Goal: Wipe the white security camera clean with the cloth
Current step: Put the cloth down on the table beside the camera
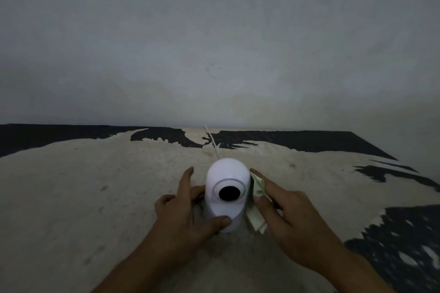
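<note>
**Hands brace and wipe the camera**

Left hand [188,214] wraps the base of the white security camera [226,194], thumb pressed on its near front, index finger stretched up along its left side, the other fingers curled behind. Right hand [291,219], just right of the camera, pinches a folded pale green cloth [257,202] between thumb and fingers and presses it against the camera's right side. The camera stands upright near the middle of a worn tabletop [95,185], beige with black patches, its dark lens facing the viewer. A thin white cable [212,141] runs from behind it to the far edge, where a plain grey wall [214,43] rises.
</note>
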Motion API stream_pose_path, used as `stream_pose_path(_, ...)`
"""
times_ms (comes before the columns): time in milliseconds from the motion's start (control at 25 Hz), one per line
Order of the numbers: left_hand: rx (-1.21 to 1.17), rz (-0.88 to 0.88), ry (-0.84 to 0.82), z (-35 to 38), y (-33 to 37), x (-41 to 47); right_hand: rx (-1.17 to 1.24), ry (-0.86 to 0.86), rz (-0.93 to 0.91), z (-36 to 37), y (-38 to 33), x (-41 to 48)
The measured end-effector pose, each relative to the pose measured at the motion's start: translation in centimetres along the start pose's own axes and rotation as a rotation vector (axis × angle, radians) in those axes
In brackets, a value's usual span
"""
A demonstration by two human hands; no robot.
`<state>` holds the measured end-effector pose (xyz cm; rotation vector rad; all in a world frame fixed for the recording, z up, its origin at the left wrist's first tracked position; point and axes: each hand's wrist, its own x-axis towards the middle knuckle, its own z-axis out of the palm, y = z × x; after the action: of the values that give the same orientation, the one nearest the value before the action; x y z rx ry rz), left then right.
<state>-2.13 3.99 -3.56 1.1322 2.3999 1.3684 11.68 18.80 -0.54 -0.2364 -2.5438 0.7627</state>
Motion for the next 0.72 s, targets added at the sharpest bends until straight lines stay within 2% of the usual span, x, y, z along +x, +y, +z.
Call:
stream_pose_path(80,0.006,0.025,0.001,0.2,-0.4,-0.1,0.125,0.029,0.058,-0.7,0.7,-0.1)
stream_pose_path(200,0.029,0.061,-0.001,0.3,-0.9,0.0,0.377,0.043,0.274,-1.6,1.6,0.0)
stream_pose_path(280,0.039,0.055,0.000,0.4,-1.3,0.1,0.429,0.103,0.373,-1.6,2.6,0.4)
stream_pose_path(560,0.033,0.073,0.060,0.9,-1.6,-0.1,0.347,0.230,0.483,-1.0,5.1,0.9)
stream_pose_path(720,0.022,0.079,0.068,0.9,-1.3,-0.3,0.059,0.300,0.446,-0.7,6.2,1.1)
